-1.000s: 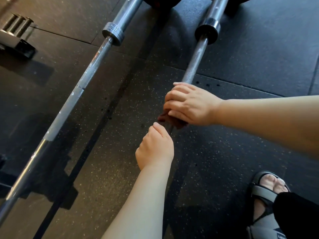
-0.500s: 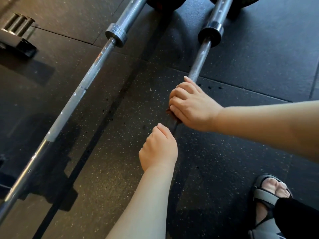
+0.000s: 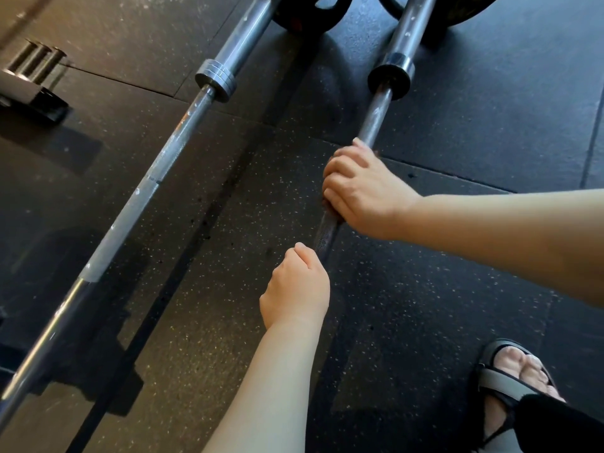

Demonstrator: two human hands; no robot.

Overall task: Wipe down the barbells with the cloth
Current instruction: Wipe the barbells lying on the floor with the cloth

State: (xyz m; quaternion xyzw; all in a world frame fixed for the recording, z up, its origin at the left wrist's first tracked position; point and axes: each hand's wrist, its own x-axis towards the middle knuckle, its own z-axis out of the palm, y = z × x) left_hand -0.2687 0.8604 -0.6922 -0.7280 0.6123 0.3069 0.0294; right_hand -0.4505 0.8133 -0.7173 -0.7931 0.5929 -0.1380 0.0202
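Two steel barbells lie side by side on the black rubber floor. My right hand [image 3: 362,188] wraps around the shaft of the right barbell [image 3: 376,116], with a dark brown cloth [image 3: 327,204] under the fingers, only a sliver of it showing. My left hand [image 3: 295,289] grips the same shaft lower down, its fingers curled around the bar. The left barbell [image 3: 157,178] runs diagonally from the top centre to the bottom left, untouched.
Black weight plates [image 3: 310,11] sit on both bars at the top. A metal rack foot [image 3: 29,89] stands at the far left. My sandalled foot [image 3: 516,380] is at the bottom right. Speckled rubber mats [image 3: 457,289] cover the floor.
My right hand with the cloth has slid up the right barbell toward its collar. The left hand has kept its hold lower on the shaft.
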